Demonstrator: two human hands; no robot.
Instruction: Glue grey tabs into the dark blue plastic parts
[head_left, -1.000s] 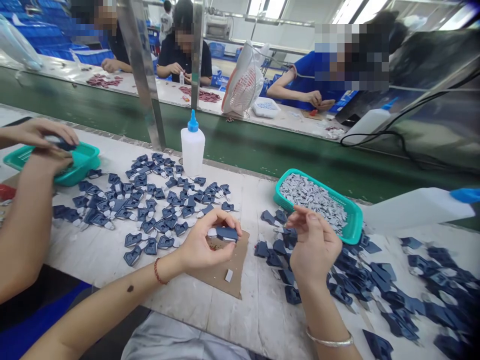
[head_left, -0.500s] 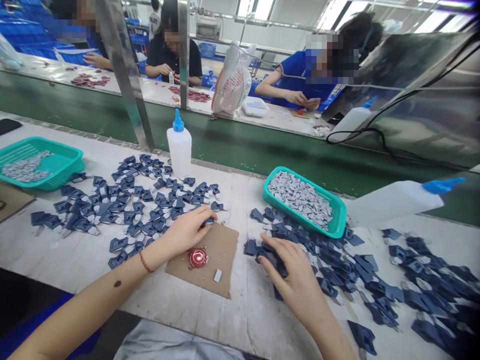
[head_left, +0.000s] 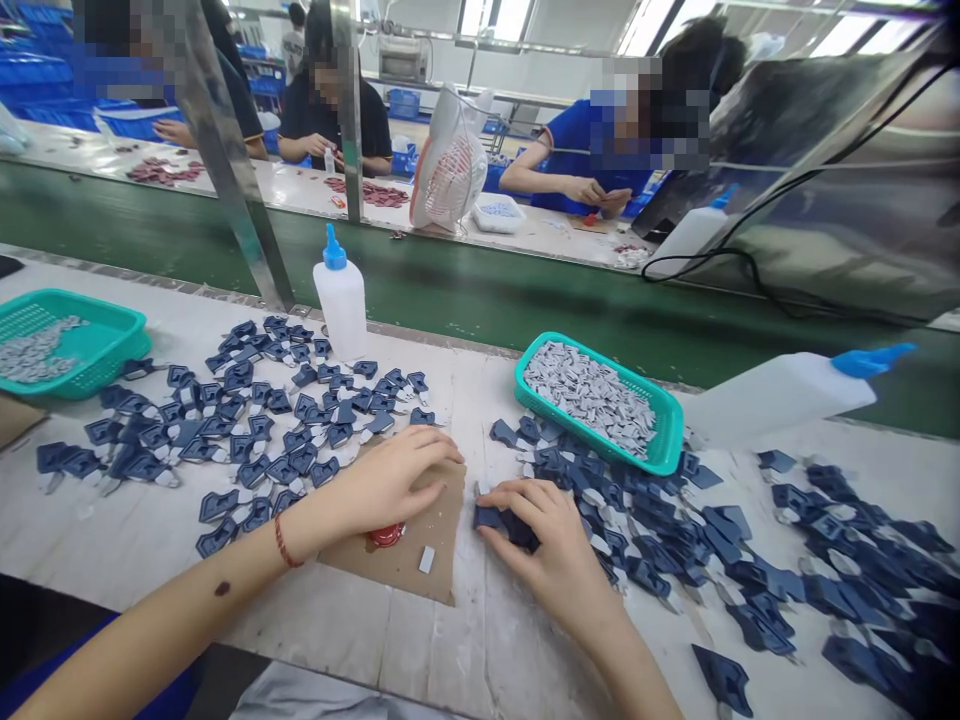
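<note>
My left hand [head_left: 409,475] hovers over a square of brown cardboard [head_left: 442,510], fingers stretched out and holding nothing. Beneath its palm a red, shiny round blob [head_left: 387,536] is partly hidden. A small light-grey rectangular piece [head_left: 426,559] lies on the cardboard near its front edge. To the right of the cardboard, my right hand [head_left: 544,530] is closed around a dark blue plastic part [head_left: 491,518], with thumb below and fingers above. More dark blue parts [head_left: 645,540] with pale tips lie loosely beside and behind that hand.
A green basket of small grey pieces [head_left: 679,440] stands behind the right pile. Another green basket [head_left: 112,355] is at far left, beyond the left pile of dark blue parts [head_left: 247,420]. One white bottle [head_left: 343,305] stands upright; another white bottle [head_left: 787,395] leans at right. Co-workers sit across.
My left hand has moved right and toward me over the cardboard, covering part of the red blob. My right hand has closed on a dark blue part. The view has shifted slightly.
</note>
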